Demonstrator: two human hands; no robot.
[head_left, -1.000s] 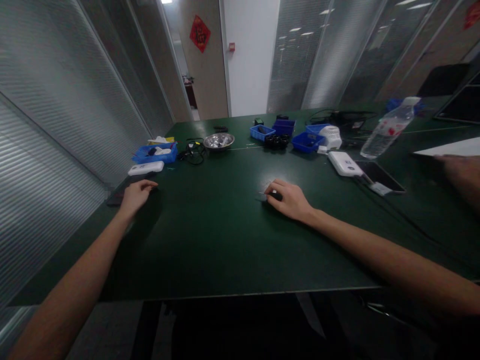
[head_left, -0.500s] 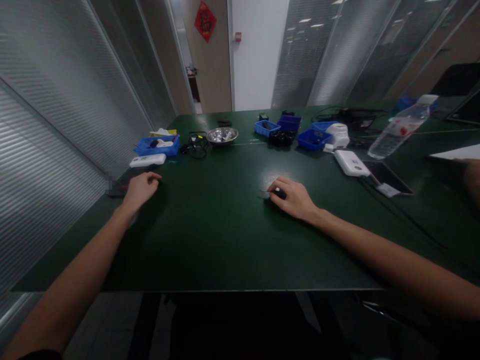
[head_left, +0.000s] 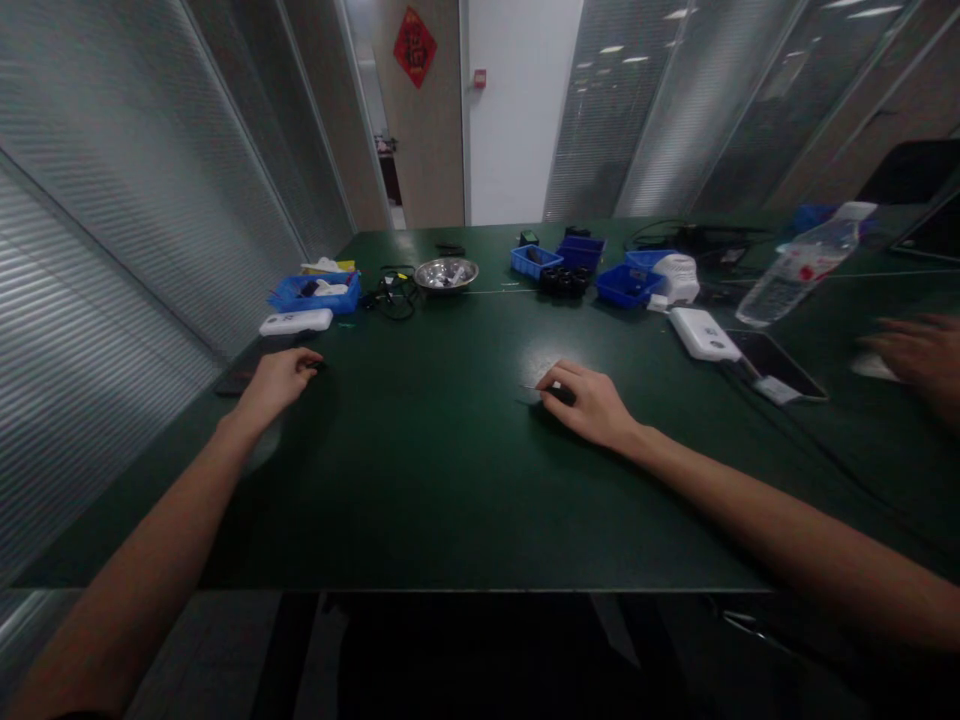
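Note:
On the left, my left hand (head_left: 276, 385) rests over the green table (head_left: 420, 480), its fingertips pinched together. A small dark piece (head_left: 320, 364) pokes out from between them, too small to name. My right hand (head_left: 592, 405) lies on the table right of centre, its fingers closed round a thin tool. The tool's slim metal tip (head_left: 529, 387) points left, and a dark part shows under the fingers; its kind is unclear. A long white device (head_left: 296, 322) lies just beyond my left hand.
At the back stand a metal bowl (head_left: 445, 275) with small parts, a black cable (head_left: 394, 295), and blue bins (head_left: 315, 292), (head_left: 628, 286). To the right are a white power bank (head_left: 703, 333), a dark phone-like slab (head_left: 776, 362), a tilted water bottle (head_left: 799, 268) and another person's blurred hand (head_left: 926, 355).
Both my hands stay nearly in place, and the view shifts slightly. At the right edge, the other person's hand has come further into view, and the white sheet there no longer shows.

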